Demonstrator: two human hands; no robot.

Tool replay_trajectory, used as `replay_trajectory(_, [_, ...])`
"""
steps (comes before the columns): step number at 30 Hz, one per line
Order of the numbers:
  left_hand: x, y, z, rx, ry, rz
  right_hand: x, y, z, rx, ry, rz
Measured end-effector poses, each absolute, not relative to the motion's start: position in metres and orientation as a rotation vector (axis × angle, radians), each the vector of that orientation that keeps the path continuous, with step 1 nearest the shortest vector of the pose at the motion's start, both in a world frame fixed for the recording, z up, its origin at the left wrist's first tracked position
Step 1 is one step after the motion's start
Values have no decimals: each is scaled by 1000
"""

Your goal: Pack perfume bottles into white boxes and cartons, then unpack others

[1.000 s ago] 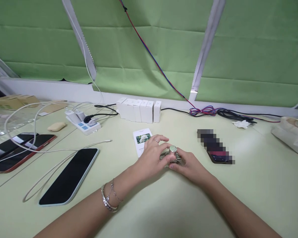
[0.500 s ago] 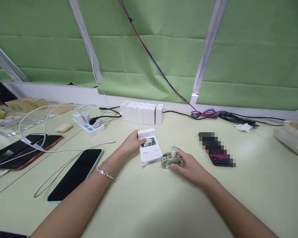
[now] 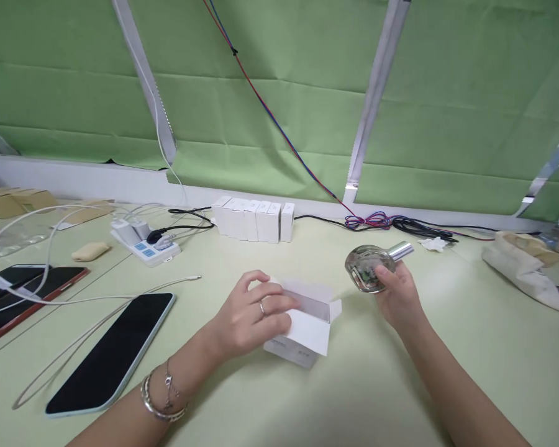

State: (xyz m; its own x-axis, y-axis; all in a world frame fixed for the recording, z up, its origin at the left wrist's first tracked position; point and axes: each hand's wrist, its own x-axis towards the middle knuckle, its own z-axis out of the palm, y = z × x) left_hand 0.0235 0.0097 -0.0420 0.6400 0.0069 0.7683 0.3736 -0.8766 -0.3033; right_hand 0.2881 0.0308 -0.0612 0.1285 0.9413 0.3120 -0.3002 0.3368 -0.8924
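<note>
My left hand (image 3: 256, 313) is closed on a white carton (image 3: 302, 329), its fingers over the near-left side and one finger reaching into the opening. The carton stands on the table with its top flaps open. Off to the right, my right hand (image 3: 398, 295) holds a clear glass perfume bottle (image 3: 366, 270) above the table. The bottle is tilted on its side, its silver cap (image 3: 400, 251) pointing right, and my thumb lies across the glass. Bottle and carton are apart.
Several small white boxes (image 3: 251, 220) stand in a row at the back. On the left are a phone (image 3: 114, 354), a power strip (image 3: 151, 248), white cables and an earbud case (image 3: 90, 251). Coiled black cable (image 3: 419, 228) and a beige bag (image 3: 522, 267) are at the back right.
The carton has turned and now shows its open top, closer to me. The bottle has risen and tipped sideways toward the right. The dark phone at right no longer shows. The view has shifted.
</note>
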Motion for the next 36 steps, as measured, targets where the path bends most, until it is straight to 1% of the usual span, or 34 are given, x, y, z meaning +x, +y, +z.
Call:
replay_trajectory(4, [34, 4, -49, -2416, -247, -1216, 281, 1, -31, -624, -1301, 963])
replay_trajectory(8, [37, 3, -54, -2442, -245, -1277, 258, -22, -2, -728, -1822, 874])
replay_trajectory(11, [36, 1, -52, -2484, -200, -1253, 244, -22, 9, -755, -2029, 809])
replay_trajectory(18, [37, -3, -49, -2497, -162, -1321, 254, -12, -2, -960, -1941, 719])
replay_trajectory(27, [38, -3, -53, -2437, -198, -1363, 254, -13, -12, -1085, -1833, 606])
replay_trajectory(31, [37, -2, -53, -2438, -205, -1344, 250, -14, -11, -1054, -1716, 580])
replay_trajectory(36, [37, -1, -59, -2384, -219, -1414, 250, -15, -6, -968, -1609, 604])
